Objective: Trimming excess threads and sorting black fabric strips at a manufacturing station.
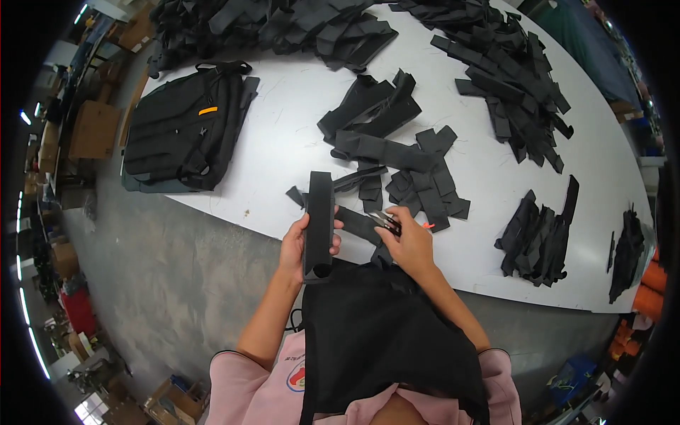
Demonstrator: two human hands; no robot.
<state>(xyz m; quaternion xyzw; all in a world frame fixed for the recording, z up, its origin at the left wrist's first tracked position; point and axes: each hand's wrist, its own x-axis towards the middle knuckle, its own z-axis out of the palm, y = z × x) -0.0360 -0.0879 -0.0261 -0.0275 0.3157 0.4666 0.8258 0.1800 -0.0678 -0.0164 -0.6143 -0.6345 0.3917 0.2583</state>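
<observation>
My left hand (293, 249) is closed around a long black fabric strip (321, 212), held upright over the table's front edge; its lower end is folded into an open loop. In my right hand (413, 246) is a small pair of thread snips (382, 219), the metal blades pointing left toward the strip but apart from it. A small orange-red bit (428, 226) shows beside that hand. Under and between the hands lies another dark strip (359, 225). Just beyond is a loose heap of black fabric pieces (425, 188).
A black backpack (180, 131) with an orange tab lies on the white table (283, 127) at the left. Large piles of black strips (283, 28) fill the far side. Smaller bundles (536, 241) lie at the right. Cardboard boxes (95, 129) stand beyond the table's left.
</observation>
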